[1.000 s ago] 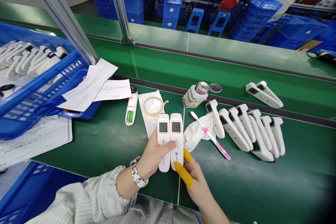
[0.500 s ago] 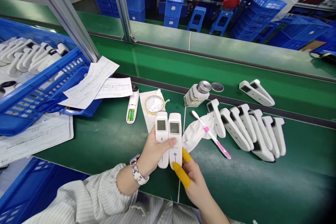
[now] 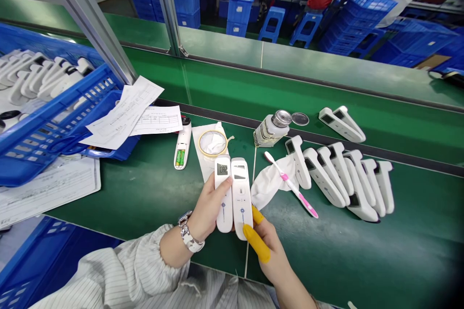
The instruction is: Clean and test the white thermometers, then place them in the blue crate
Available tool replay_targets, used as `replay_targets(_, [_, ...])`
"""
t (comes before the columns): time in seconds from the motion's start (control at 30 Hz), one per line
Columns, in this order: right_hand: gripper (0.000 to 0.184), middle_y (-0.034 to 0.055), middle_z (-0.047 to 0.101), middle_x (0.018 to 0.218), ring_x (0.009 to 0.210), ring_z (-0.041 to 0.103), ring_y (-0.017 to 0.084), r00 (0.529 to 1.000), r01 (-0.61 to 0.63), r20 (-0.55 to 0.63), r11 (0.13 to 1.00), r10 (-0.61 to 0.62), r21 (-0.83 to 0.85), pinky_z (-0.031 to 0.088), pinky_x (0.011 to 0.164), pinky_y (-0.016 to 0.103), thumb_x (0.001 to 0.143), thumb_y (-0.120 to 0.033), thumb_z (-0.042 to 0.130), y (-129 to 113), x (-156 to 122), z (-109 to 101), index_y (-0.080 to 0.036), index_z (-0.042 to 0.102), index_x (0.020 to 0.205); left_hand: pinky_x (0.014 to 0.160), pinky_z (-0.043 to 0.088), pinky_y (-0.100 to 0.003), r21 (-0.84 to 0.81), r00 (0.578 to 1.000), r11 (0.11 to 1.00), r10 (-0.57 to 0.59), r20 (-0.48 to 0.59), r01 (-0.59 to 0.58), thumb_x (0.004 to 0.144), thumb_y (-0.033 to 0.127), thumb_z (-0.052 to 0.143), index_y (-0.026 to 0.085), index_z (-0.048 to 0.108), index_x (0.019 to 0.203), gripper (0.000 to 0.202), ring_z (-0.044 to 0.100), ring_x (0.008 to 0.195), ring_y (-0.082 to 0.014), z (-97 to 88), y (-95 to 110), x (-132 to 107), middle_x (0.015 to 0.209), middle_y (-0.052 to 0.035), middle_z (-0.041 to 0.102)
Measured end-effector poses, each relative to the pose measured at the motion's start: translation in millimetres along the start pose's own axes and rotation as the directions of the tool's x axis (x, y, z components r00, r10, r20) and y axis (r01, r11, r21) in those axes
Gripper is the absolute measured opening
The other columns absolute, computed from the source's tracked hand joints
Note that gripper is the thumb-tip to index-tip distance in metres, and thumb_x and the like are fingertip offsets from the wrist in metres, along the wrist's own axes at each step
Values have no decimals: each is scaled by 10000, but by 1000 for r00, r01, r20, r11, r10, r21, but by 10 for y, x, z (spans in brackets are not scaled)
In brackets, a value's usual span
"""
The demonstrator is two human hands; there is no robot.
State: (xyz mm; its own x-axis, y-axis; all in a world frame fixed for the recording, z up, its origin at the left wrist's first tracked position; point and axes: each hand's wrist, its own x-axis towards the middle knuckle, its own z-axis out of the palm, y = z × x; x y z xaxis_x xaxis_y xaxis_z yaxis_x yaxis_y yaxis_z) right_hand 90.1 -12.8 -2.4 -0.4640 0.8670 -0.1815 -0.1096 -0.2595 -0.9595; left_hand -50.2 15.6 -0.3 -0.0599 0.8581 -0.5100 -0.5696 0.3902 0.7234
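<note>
My left hand [image 3: 206, 210] is closed around a white infrared thermometer [image 3: 224, 219] whose small screen shows dark characters. Side by side with it is a second white thermometer [image 3: 240, 203], its screen catching a bright reflection. My right hand [image 3: 270, 246], with yellow finger cots on thumb and forefinger, grips that second one near its lower end. Just beyond them lies a round cream-rimmed roll or dish [image 3: 212, 144] with white tissue, on a paper sheet. To the right, a pink and white toothbrush [image 3: 290, 183] rests across a white cloth [image 3: 266, 188].
Several white thermometers [image 3: 339, 174] lie in a row at right; two more [image 3: 342, 123] sit on the green belt [image 3: 224, 77]. A bottle with an open lid [image 3: 270, 130] stands mid-table. Left are a battery-fitted thermometer [image 3: 182, 147], papers [image 3: 125, 116] and a full blue crate [image 3: 94, 101].
My left thumb has drawn back from the right-hand thermometer onto the left one. The right-hand thermometer has shifted slightly down. On the belt, the two thermometers have slid left.
</note>
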Motion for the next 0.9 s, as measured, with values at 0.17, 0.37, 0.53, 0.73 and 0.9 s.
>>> replay_targets(0.17, [251,41,682,961,836,604,228,999,30,-37,999,-31,-29,468,779,346,853,-398,534,-14,4,-10,-265,666,1019,640,501,-303,-64,1000,998,-16,26,18,778,473,575,178,598,988,363,640,712,-195,-16,-1,18,814,-40,680])
replay_targets(0.37, [259,35,670,858,788,591,212,999,1,-37,1000,-1,20,468,757,338,811,-460,571,-11,10,-28,-232,674,744,525,460,-303,-65,975,973,-224,-3,223,812,583,430,140,634,926,501,627,571,-212,18,46,-8,682,-74,686])
replay_targets(0.53, [253,38,669,815,741,608,207,998,-42,-51,996,46,72,485,684,327,783,-476,598,119,-27,-87,-236,676,773,549,463,-294,-92,974,971,-225,-29,222,814,533,474,159,656,877,421,632,604,-206,53,102,-32,679,-58,692])
replay_targets(0.73, [269,59,698,862,794,656,218,991,-123,-47,985,129,123,493,716,340,837,-413,559,187,-45,-105,-231,657,1009,604,475,-301,-81,976,973,-216,16,216,791,579,479,133,652,926,497,648,651,-215,21,63,-4,757,-87,703])
replay_targets(0.9, [222,58,713,834,788,671,204,992,-111,-47,985,118,135,496,709,319,849,-358,562,200,-42,-98,-218,667,985,587,467,-287,-51,977,976,-209,38,211,797,602,444,114,643,917,541,638,604,-200,-1,37,18,727,-90,696])
